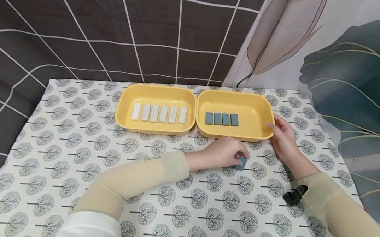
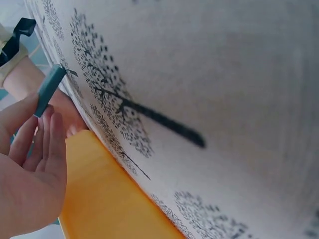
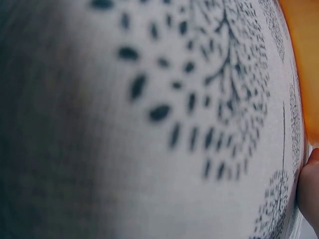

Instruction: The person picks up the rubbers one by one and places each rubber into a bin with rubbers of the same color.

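Note:
My left hand [image 1: 225,152] pinches a blue rectangular tile [image 1: 241,164] between thumb and fingers, just in front of the right yellow tray [image 1: 256,128]. In the left wrist view the same tile [image 2: 50,89] stands tilted at the fingertips. At that tray's right end, my right hand [image 1: 284,138] grips the wall, thumb at the rim and fingers along the outside. Several blue tiles [image 1: 217,119] lie in a row on the tray's floor, toward its left side. Only a small part of the right hand [image 3: 309,191] shows in the right wrist view.
A second yellow tray [image 1: 123,121] stands directly left of the first, with several white tiles [image 1: 163,113] in a row. Both are on a tree-print tablecloth [image 1: 186,210]. Behind the table hang a dark grid-patterned cloth [image 1: 155,28] and a leaf-print curtain [image 1: 353,86].

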The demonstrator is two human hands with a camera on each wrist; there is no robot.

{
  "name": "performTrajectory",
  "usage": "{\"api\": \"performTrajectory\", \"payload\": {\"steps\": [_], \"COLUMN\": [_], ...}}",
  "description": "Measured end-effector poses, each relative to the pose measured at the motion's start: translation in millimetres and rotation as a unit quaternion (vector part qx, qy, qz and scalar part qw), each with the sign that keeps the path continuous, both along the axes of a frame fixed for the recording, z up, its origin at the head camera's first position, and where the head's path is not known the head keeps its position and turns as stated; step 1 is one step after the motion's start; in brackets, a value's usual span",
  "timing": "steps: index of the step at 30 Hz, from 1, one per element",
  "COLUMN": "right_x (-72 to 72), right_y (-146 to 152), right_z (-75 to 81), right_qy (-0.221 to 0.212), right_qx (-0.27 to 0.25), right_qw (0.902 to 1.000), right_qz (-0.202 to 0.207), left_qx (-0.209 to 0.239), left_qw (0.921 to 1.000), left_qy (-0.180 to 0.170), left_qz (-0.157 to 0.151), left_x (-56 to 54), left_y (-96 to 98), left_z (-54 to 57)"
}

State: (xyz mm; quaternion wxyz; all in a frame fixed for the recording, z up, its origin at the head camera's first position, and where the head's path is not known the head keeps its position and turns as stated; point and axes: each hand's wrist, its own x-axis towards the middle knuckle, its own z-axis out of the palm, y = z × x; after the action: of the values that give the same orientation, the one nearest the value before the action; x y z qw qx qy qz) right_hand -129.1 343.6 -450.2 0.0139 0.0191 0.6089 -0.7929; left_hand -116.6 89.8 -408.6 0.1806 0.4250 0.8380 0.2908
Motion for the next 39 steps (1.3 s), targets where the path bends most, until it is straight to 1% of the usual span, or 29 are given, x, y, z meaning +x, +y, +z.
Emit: {"api": "performTrajectory", "payload": {"steps": [4, 6, 9, 12, 17, 22, 24, 28, 32, 36, 39], "right_x": [-1.5, -2.0, -2.4, -1.6, -1.4, -1.4, -1.2, -0.6, -0.7, -0.8, -0.7], "right_y": [-1, -2, -2, -2, -2, -1, -1, -1, -1, -1, 0], "right_z": [1.0, 1.4, 1.4, 1.0, -0.5, -1.1, -1.2, -1.5, -1.4, -1.0, -0.7], "right_qy": [-0.002, -0.004, -0.008, -0.009, -0.005, -0.004, -0.004, -0.003, -0.001, -0.002, -0.002], "right_qx": [-0.003, -0.002, 0.0, 0.0, -0.001, -0.005, -0.005, -0.004, -0.005, -0.002, 0.002], "right_qw": [1.0, 1.0, 1.0, 1.0, 1.0, 1.0, 1.0, 1.0, 0.9999, 1.0, 1.0], "right_qz": [0.0, -0.002, -0.004, -0.004, -0.004, -0.007, -0.007, -0.009, -0.01, -0.009, -0.006], "left_qx": [-0.014, -0.019, -0.017, -0.005, 0.011, 0.03, 0.044, 0.076, 0.109, 0.125, 0.13], "left_qw": [0.9995, 0.9992, 0.9994, 0.9999, 0.9998, 0.9994, 0.9988, 0.9959, 0.9896, 0.9831, 0.979], "left_qy": [0.028, 0.034, 0.029, 0.01, -0.004, 0.002, 0.002, -0.009, -0.033, -0.054, -0.067], "left_qz": [0.003, 0.004, 0.007, 0.01, 0.015, 0.018, 0.023, 0.049, 0.088, 0.123, 0.142], "left_x": [-1.7, -2.7, -4.5, -6.7, -13.5, -22.9, -27.4, -37.4, -48.2, -59.4, -67.0], "left_y": [-0.8, -1.2, -1.8, -1.7, 0.8, 3.7, 4.8, 7.4, 10.3, 13.3, 15.4], "left_z": [1.1, 1.8, 3.6, 7.1, 18.1, 31.9, 36.0, 40.2, 41.4, 41.0, 40.7]}}
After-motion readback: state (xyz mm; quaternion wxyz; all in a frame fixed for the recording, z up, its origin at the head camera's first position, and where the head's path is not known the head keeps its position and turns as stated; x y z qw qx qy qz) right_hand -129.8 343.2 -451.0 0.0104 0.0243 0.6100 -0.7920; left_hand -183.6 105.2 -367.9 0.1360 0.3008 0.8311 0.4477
